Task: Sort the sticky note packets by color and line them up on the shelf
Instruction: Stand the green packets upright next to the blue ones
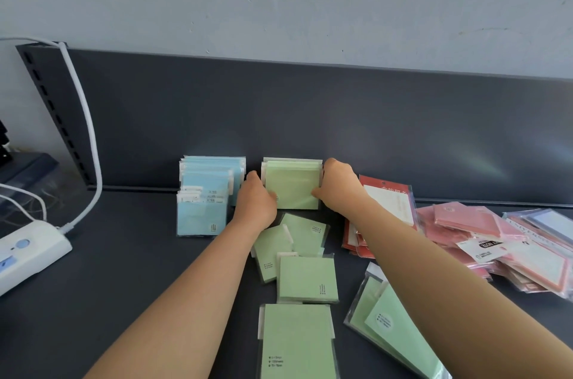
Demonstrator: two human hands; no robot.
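A small stack of green sticky note packets (pixel 291 183) stands upright against the dark back panel (pixel 341 118) of the shelf. My left hand (pixel 255 196) grips its left edge and my right hand (pixel 339 183) grips its right edge. To the left, a row of blue packets (pixel 206 192) leans against the same panel. Several loose green packets (pixel 305 276) lie flat on the shelf between my forearms, and more green ones (pixel 393 323) lie at the lower right. Red packets (pixel 387 199) and pink packets (pixel 468 220) are heaped on the right.
A white power strip (pixel 29 250) with a thick white cable (pixel 88 118) sits at the left edge. Pale lilac packets (pixel 545 226) lie on the far-right heap. The shelf surface (pixel 130 270) is dark grey, with a slotted upright (pixel 52 109) at the back left.
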